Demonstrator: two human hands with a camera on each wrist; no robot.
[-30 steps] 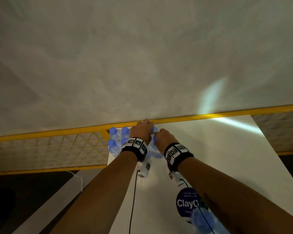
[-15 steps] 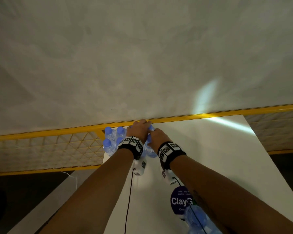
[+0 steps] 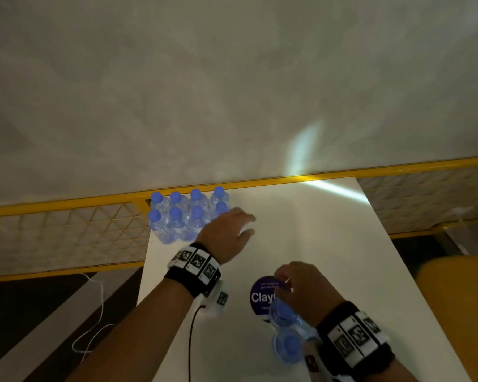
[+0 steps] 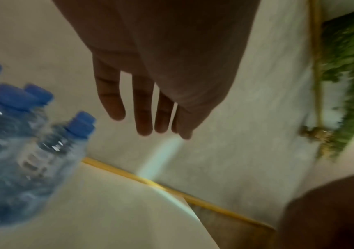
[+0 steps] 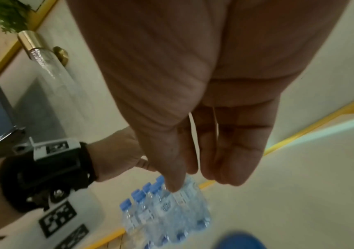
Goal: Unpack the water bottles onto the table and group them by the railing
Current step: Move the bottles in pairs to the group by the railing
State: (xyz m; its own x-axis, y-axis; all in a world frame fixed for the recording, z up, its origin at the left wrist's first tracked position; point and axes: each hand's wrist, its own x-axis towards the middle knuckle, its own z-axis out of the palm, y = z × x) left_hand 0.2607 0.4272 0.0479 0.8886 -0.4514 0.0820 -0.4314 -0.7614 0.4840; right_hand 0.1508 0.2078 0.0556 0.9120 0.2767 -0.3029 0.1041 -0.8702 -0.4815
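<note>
**Eight lined up, more to come**

By the yellow metal railing (image 3: 66, 203), eight clear ribbed plastic bottles with blue caps (image 3: 186, 216) stand grouped. Left hand (image 3: 226, 234) hovers beside them, fingers spread, empty. Right hand (image 3: 301, 290) hangs relaxed over the near bottles (image 3: 283, 317) — full, likely heavy, slick; best gripped mid-body.

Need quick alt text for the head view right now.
Eight clear plastic water bottles with blue caps stand grouped against the yellow railing. The open left hand hovers beside them; the right hand reaches for nearer bottles.
</note>
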